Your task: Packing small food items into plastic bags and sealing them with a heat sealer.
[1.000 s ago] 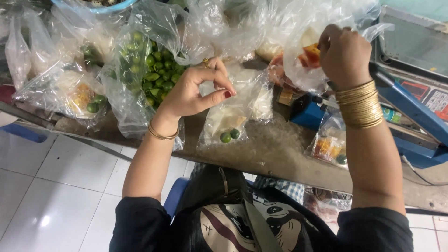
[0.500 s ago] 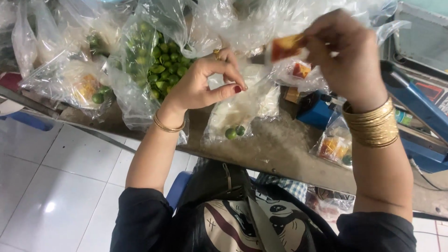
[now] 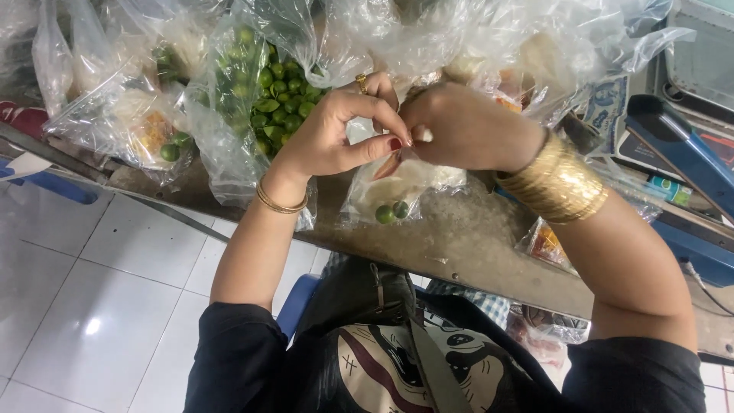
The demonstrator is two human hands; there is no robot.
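Observation:
My left hand (image 3: 336, 134) and my right hand (image 3: 466, 126) meet above a small clear plastic bag (image 3: 405, 187) that lies on the worn counter (image 3: 466, 237). Both hands pinch the bag's open top between thumb and fingers. Inside the bag I see pale food and two small green limes (image 3: 392, 212) at its near end. A thin gold bangle circles my left wrist and a stack of gold bangles covers my right wrist. What my right fingers carry is hidden behind the hand.
A big clear bag of small green limes (image 3: 271, 92) stands just left of my hands. More filled packets (image 3: 149, 134) lie further left, others at the back and right. A blue bag sealer (image 3: 680, 160) sits at the right. White floor tiles lie below.
My right hand has come down and left from the upper right, where it held a small orange piece, to meet my left hand at the bag's top. The left hand stayed in place.

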